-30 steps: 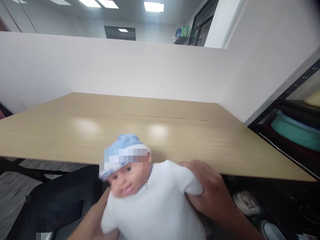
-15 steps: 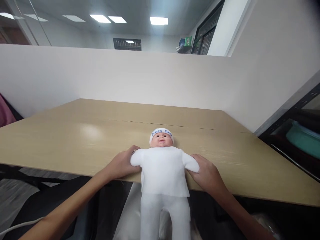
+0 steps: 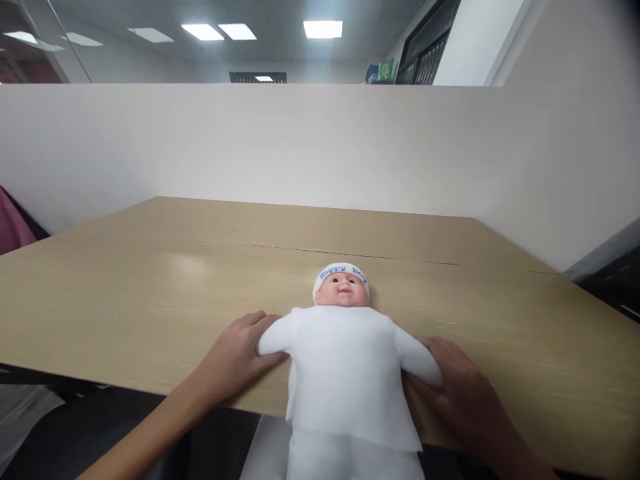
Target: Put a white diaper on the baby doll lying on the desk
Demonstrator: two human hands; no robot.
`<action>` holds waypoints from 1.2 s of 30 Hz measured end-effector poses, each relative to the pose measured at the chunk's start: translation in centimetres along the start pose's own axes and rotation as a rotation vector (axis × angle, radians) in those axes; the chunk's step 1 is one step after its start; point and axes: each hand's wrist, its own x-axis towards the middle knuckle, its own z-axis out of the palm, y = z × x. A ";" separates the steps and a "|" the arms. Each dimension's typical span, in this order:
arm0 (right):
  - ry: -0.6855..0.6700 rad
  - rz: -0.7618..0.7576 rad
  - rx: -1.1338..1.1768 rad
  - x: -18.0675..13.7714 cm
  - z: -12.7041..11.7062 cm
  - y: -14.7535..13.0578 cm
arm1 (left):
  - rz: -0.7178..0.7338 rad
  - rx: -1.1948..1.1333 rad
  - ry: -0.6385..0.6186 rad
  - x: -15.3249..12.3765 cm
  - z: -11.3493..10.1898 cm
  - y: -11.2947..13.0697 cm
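A baby doll in a white top and white trousers lies face up across the near edge of the table, its head on the tabletop and its legs past the edge. Its white headband carries blue lettering that starts with "Happy". My left hand is closed around the doll's arm at the left, thumb near the chest. My right hand grips the other sleeved arm from the outer side. The doll's lower legs run out of the bottom of the picture, and the ends of its arms are hidden in my hands.
A light wooden table stretches ahead to a low white partition. Dark shelving stands at the right edge. At the far left hangs a pink cloth, and a dark seat is below the table.
The view has moved closer and tilted down, so the doll appears larger and lower. Its arms are spread a little wider, with both my hands still holding them.
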 end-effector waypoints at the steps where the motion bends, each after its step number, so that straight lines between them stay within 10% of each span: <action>1: -0.007 0.008 0.001 0.5 0.2 0.2 | 0.000 -0.001 0.003 0.5 0.1 -0.2; 24: 0.078 -0.073 -0.049 21.1 5.6 4.9 | 0.201 0.224 0.206 21.2 0.9 -10.1; 36: 0.108 -0.105 -0.139 28.0 8.0 7.5 | 0.219 0.379 0.364 26.2 1.2 -11.7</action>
